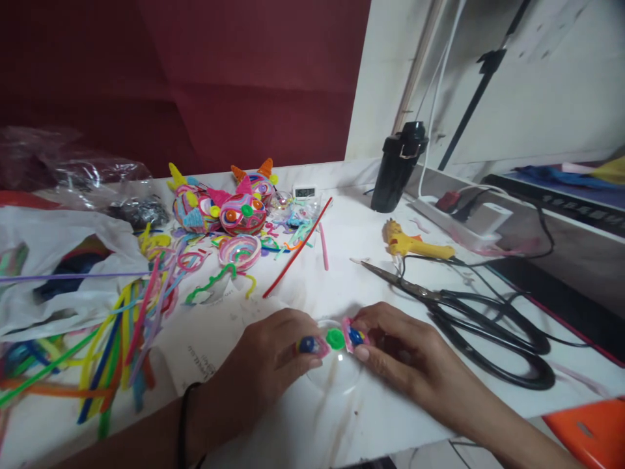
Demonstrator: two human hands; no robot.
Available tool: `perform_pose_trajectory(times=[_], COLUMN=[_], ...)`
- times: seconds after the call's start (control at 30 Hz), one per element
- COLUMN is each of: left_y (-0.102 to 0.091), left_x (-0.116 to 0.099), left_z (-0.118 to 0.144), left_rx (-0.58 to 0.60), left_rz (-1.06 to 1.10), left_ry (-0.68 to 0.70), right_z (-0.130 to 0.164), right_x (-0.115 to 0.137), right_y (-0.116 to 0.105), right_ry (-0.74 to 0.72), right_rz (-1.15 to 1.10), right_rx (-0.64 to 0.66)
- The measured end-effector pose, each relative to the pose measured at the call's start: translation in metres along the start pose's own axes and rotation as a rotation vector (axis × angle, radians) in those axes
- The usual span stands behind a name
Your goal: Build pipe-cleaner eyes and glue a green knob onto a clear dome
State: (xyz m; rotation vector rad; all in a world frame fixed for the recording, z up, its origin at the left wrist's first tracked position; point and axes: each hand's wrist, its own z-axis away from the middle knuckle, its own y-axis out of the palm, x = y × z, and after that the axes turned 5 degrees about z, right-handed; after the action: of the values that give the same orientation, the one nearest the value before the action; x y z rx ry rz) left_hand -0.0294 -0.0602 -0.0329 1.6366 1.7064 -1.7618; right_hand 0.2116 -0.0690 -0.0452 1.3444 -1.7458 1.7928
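Both hands at the counter's [312, 423] front edge: left hand [273, 355] and right hand [400, 352], grips closed, pinch a clear dome [336, 374] bearing coiled eyes and a green disc [335, 338]; scissors [469, 312] just beside.

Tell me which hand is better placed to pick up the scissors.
Right, probably. The right hand rests beside the black scissors, whose handles lie just past it. The left hand is farther away and pinches a pink piece on the clear dome.
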Motion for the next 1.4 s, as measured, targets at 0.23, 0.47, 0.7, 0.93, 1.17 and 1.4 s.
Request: perform_pose_trajectory(times=[0.23,0.47,0.7,0.93,1.17,1.4], left_y=[-0.003,-0.009,-0.011,-0.009,-0.011,-0.011], left_x=[0.008,0.010,0.019,0.018,0.006,0.013], left_z=[-0.005,-0.013,-0.016,-0.012,-0.012,-0.011], left_rx=[0.032,0.068,0.129,0.116,0.155,0.176], left_rz=[0.121,0.156,0.188,0.206,0.179,0.192], left_ry=[-0.080,-0.222,-0.249,-0.294,-0.311,-0.310], right_z=[0.000,0.000,0.006,0.012,0.017,0.017], right_x=[0.003,0.005,0.007,0.010,0.022,0.018], right_y=[0.000,0.001,0.008,0.013,0.005,0.003], right_ry=[0.018,0.064,0.092,0.115,0.123,0.113], right_rz=[0.014,-0.005,0.016,0.025,0.024,0.049], right_rx=[-0.015,0.015,-0.034,-0.063,0.003,-0.005])
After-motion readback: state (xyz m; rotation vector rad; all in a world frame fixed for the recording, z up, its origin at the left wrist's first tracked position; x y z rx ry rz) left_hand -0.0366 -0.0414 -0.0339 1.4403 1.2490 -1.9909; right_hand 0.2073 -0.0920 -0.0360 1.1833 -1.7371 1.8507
